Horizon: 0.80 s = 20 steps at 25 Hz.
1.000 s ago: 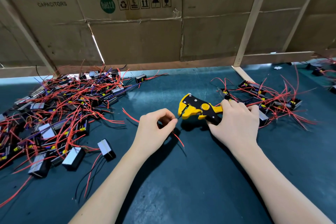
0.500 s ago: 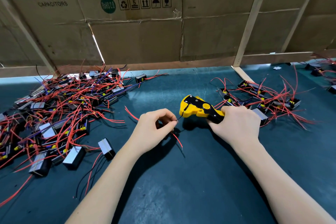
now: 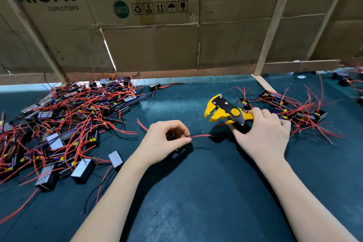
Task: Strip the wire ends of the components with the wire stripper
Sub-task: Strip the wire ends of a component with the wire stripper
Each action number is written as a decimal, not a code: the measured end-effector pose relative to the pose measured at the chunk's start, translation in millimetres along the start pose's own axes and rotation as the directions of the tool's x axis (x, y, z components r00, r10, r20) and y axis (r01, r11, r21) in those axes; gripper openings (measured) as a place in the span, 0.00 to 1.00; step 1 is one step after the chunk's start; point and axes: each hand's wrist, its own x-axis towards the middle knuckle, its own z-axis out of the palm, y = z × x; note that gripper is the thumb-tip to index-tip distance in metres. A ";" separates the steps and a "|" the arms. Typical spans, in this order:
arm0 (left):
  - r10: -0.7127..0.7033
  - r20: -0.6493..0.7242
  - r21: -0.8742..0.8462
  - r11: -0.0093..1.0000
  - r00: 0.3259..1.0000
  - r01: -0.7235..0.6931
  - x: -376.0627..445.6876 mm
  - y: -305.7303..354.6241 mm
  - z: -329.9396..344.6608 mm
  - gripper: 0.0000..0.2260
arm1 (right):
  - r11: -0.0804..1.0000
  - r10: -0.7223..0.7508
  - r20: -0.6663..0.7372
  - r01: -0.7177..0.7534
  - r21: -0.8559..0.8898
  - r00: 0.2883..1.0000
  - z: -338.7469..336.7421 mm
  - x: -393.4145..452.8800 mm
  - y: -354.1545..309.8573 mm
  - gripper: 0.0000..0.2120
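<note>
My left hand (image 3: 166,141) pinches a red wire (image 3: 200,135) and a black wire between thumb and fingers; the wire ends point right toward the stripper. The component they belong to is hidden inside my palm. My right hand (image 3: 261,133) grips the handles of the yellow and black wire stripper (image 3: 225,113). Its jaws stand open, pointing left, a little above and to the right of the wire ends and apart from them.
A large heap of components with red wires (image 3: 64,122) covers the left of the dark green mat (image 3: 196,192). A smaller pile (image 3: 294,110) lies behind my right hand. A cardboard wall (image 3: 157,41) with wooden slats closes the back.
The stripper's jaws have come off the wire, opened and risen up and right. My left hand now holds the wire ends out straight to the right.
</note>
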 end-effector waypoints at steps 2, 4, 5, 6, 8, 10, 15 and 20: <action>-0.051 -0.094 -0.014 0.999 0.994 0.050 1.2 0.3 5.4 0.05 | 1.000 0.006 -0.004 -0.006 -0.023 1.000 -1.4 1.1 2.8 0.27; -0.093 -0.156 -0.048 0.995 0.983 0.087 2.5 0.3 9.2 0.05 | 0.998 -0.006 0.011 0.007 -0.065 1.000 -1.0 0.6 4.0 0.27; -0.110 -0.179 -0.066 0.993 0.978 0.100 2.9 0.6 10.6 0.05 | 0.996 -0.012 0.021 0.014 -0.083 1.000 -0.7 0.3 3.7 0.27; -0.123 -0.196 -0.079 0.991 0.973 0.110 3.2 1.0 11.9 0.05 | 0.995 -0.020 0.031 0.023 -0.099 0.999 -0.5 0.2 2.8 0.27; -0.135 -0.215 -0.076 0.990 0.967 0.121 2.9 2.6 14.6 0.06 | 0.992 -0.039 0.048 0.044 -0.116 0.998 0.0 -0.3 -0.5 0.26; -0.142 -0.222 -0.050 0.990 0.965 0.134 2.0 5.1 18.1 0.06 | 0.992 -0.051 0.055 0.057 -0.114 0.997 0.4 -1.7 -3.6 0.25; -0.176 -0.240 -0.052 0.984 0.955 0.168 1.0 8.9 21.4 0.07 | 0.992 -0.066 0.071 0.073 -0.101 0.995 -1.1 -2.0 -7.2 0.24; -0.154 -0.220 -0.034 0.988 0.963 0.150 1.4 9.9 21.3 0.07 | 0.992 -0.066 0.125 0.079 -0.103 0.990 -7.5 -0.5 -6.9 0.21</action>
